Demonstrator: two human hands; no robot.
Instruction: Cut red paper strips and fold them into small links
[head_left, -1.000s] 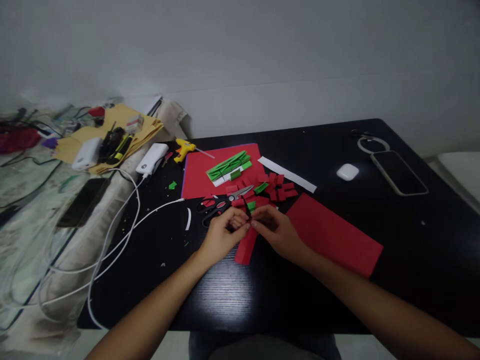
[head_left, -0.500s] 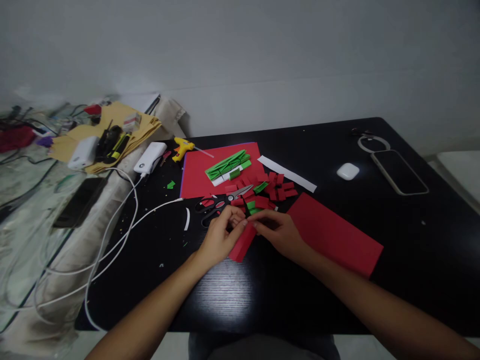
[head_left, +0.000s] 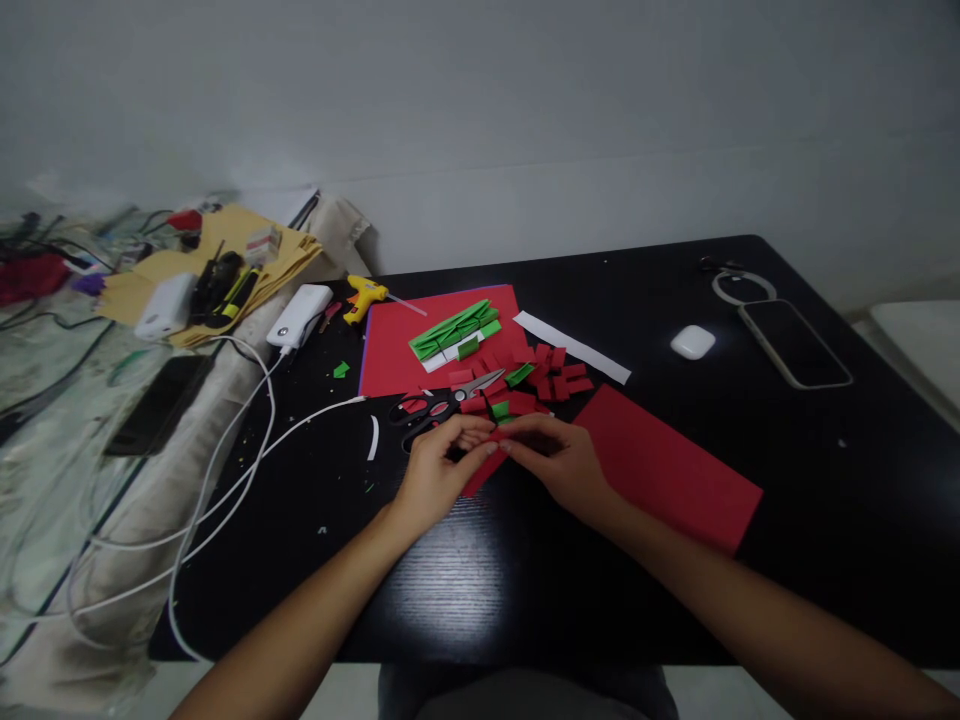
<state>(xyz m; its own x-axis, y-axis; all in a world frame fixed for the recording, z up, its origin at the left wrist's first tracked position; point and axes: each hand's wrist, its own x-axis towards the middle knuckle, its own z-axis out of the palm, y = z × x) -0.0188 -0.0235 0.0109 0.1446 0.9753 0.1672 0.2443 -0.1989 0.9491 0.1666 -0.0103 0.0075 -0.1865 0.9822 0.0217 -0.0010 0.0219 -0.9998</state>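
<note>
My left hand point(head_left: 439, 470) and my right hand point(head_left: 559, 460) meet over the black table point(head_left: 825, 480), fingertips pinched on a folded red paper strip point(head_left: 480, 472) that pokes out below them. Just beyond the hands lie black-handled scissors point(head_left: 431, 408) and a pile of small folded red and green paper pieces point(head_left: 536, 380). A red paper sheet point(head_left: 667, 470) lies to the right of my right hand. Another red sheet point(head_left: 397, 345) farther back carries folded green paper strips point(head_left: 454, 332).
A yellow glue gun point(head_left: 365, 295), a white paper strip point(head_left: 574, 347), a white earbud case point(head_left: 692, 342) and a phone point(head_left: 793, 343) lie on the table. White cables point(head_left: 247, 450) run left to a power bank point(head_left: 302, 316). Cluttered papers and tools sit at far left.
The red strip has been drawn up and turned between my fingers; much less of it shows below my hands now. Both hands stayed in place.
</note>
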